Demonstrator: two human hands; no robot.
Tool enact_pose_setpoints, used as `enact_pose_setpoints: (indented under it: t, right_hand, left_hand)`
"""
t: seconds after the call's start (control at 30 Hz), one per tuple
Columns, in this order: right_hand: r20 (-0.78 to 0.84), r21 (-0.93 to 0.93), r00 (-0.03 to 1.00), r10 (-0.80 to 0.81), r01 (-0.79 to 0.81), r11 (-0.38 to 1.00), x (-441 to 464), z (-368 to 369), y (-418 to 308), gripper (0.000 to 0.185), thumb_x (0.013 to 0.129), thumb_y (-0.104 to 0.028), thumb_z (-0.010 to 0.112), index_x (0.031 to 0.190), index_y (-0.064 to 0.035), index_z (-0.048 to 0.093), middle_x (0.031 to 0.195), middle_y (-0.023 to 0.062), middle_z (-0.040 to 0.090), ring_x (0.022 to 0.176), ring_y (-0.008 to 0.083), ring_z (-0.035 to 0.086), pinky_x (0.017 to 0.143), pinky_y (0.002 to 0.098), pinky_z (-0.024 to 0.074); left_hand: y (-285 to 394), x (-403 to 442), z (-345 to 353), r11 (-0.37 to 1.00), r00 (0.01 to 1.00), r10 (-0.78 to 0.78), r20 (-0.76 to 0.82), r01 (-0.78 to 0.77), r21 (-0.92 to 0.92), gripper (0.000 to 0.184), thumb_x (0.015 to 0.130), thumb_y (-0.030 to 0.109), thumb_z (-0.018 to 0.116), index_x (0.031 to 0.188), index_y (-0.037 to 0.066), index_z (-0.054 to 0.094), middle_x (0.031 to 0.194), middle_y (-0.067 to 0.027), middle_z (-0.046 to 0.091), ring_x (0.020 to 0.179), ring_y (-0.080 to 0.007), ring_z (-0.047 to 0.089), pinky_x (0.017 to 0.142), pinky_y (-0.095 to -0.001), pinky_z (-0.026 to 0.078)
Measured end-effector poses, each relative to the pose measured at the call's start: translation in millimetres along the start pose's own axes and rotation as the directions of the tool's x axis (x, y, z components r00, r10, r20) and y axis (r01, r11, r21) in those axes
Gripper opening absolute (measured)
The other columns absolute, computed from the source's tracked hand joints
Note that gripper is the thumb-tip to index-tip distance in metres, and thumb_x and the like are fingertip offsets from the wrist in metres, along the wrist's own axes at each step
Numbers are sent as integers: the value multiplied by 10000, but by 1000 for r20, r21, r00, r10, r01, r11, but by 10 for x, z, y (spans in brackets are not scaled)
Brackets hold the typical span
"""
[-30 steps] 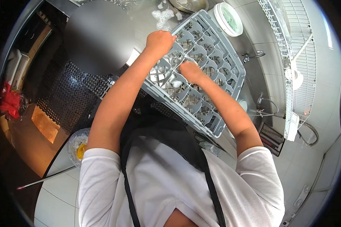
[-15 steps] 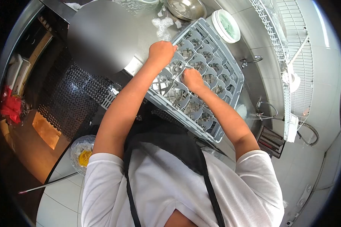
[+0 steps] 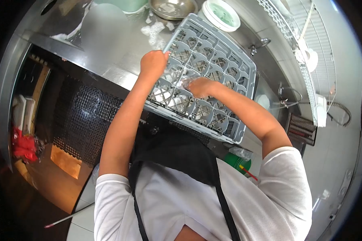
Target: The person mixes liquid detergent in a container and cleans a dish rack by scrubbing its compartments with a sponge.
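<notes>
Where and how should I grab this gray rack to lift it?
I'd take the gray rack by its outer rim, one hand from outside at each end: it's broad, and the left hand closes over the left edge.

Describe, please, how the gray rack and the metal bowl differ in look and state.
The rack is gray and angular; the bowl is shiny and round. The rack has many compartments; the bowl is undivided. The left hand grips the rack's edge; no visible hand touches the bowl. Both are open.

Head-height view down over hands [image 3: 177, 76]
</notes>
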State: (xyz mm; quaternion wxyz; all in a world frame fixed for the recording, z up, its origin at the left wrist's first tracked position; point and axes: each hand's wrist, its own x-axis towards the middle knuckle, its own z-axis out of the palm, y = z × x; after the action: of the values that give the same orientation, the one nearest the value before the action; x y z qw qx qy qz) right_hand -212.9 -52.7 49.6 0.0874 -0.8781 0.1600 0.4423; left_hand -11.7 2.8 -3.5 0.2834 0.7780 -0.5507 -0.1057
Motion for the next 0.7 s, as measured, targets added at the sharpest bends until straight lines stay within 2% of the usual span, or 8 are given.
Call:
enact_pose_setpoints:
  t: [0.1,0.2,0.23,0.37,0.47,0.5,0.6,0.7]
  right_hand:
    - [-68,12,998,4,-4,1000,48,70,38,279,831,-59,565,1065,36,685,1043,239,719,981,394,706,817,477,565]
    - [-361,64,931,54,-32,997,298,231,57,233,836,-58,577,1008,23,712,999,232,724,966,393,708,814,460,573]
    - [-417,39,908,30,-15,999,320,210,-15,173,814,-36,584,907,38,710,924,243,711,895,408,710,757,474,577]
    - [-370,253,928,43,56,966,435,318,124,179,798,-93,645,891,47,707,930,261,703,901,430,696,799,468,569]
    - [-339,260,940,25,68,963,279,207,113,195,818,-105,623,912,35,721,938,251,713,943,420,694,856,465,564]
    - [-530,259,842,97,52,964,342,352,113,178,789,-88,642,896,28,723,921,246,715,938,407,701,839,465,574]
    - [-580,289,770,266,-110,951,269,333,-20,172,800,-82,632,899,15,732,934,232,723,928,384,714,808,464,587]
    - [-522,205,822,227,-138,969,342,323,-27,195,846,-77,585,928,6,741,973,226,728,937,360,725,792,462,595]
  left_hand:
    - [-13,11,21,1000,1000,19,13,-19,-1,489,995,389,561,742,-2,710,770,-234,696,731,-416,687,679,-503,543]
    - [17,3,-10,999,999,23,24,-24,48,491,1006,391,539,778,-8,713,786,-246,697,750,-421,687,692,-512,540]
    - [30,11,-38,999,998,0,71,-4,54,507,1013,411,518,813,-12,714,807,-252,700,775,-432,687,707,-515,540]
    - [18,36,-40,996,996,-28,90,21,85,523,1011,437,507,838,-10,717,838,-259,705,810,-441,689,732,-519,543]
    - [26,49,-52,996,996,-47,81,41,81,527,1010,445,504,846,-7,720,846,-266,705,821,-444,690,743,-526,543]
    - [28,46,-46,995,995,-54,83,48,84,526,1010,445,504,849,-6,720,845,-268,704,822,-445,690,745,-527,542]
    - [49,45,-58,996,995,-57,85,50,79,514,1009,440,510,861,-5,722,848,-276,700,831,-458,683,754,-535,535]
    - [53,49,-52,997,994,-43,98,37,67,504,1009,434,512,892,-8,724,857,-289,692,849,-482,669,770,-550,523]
